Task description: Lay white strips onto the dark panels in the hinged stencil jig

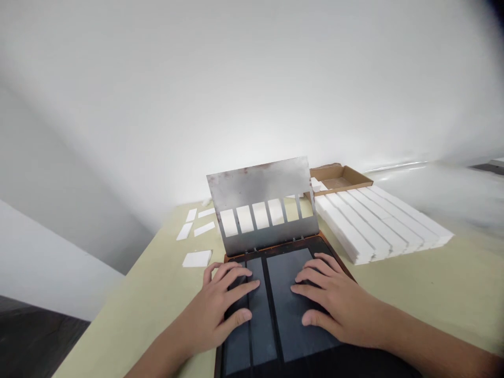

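Note:
My left hand (pixel 218 304) rests palm down with fingers spread on the left part of a black board (pixel 275 262) with an orange-brown edge. On the board's right part lies my right hand (pixel 333 299), fingers also apart. Neither hand holds anything. Beneath them are smooth dark grey panels (pixel 291 331), separated by black gaps. A hinged metal plate (pixel 255 186) stands raised along the board's far edge. It has a row of several rectangular windows, some showing white and the rightmost ones yellowish. My hands partly cover the panels.
Several loose white cards (pixel 185 231) and a small white stack (pixel 197 258) lie on the pale yellow table (pixel 137 310) at left. Long rows of white pieces (pixel 381 220) stand at right, before an open cardboard box (pixel 356 179). A white wall (pixel 252 79) rises behind.

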`<control>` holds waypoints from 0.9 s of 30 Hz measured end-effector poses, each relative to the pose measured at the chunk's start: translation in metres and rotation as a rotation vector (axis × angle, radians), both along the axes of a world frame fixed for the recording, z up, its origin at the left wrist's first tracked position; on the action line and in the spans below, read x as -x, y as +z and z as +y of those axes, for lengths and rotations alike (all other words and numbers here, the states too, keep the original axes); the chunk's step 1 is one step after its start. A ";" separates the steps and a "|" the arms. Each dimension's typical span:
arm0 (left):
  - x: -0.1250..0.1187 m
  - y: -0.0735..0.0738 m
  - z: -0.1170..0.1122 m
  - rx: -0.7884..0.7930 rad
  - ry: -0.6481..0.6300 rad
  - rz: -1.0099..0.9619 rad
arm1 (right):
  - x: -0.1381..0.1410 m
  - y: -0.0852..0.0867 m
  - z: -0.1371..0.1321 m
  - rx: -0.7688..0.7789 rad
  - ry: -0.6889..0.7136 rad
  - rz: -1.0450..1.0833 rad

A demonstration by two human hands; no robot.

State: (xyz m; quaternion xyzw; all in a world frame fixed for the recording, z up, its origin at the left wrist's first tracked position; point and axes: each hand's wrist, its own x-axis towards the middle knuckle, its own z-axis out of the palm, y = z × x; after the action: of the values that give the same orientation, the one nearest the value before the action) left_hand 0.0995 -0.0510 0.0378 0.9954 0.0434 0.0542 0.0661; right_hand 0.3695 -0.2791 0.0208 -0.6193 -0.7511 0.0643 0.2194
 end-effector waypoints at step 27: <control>-0.008 0.015 -0.041 0.110 -0.257 0.235 | -0.003 -0.001 0.003 0.033 0.050 0.037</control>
State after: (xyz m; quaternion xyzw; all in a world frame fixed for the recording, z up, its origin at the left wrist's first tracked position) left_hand 0.1070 -0.0918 0.0525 0.9871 -0.0737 -0.0736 0.1212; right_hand 0.3721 -0.2765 0.0194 -0.6026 -0.7610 0.0934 0.2213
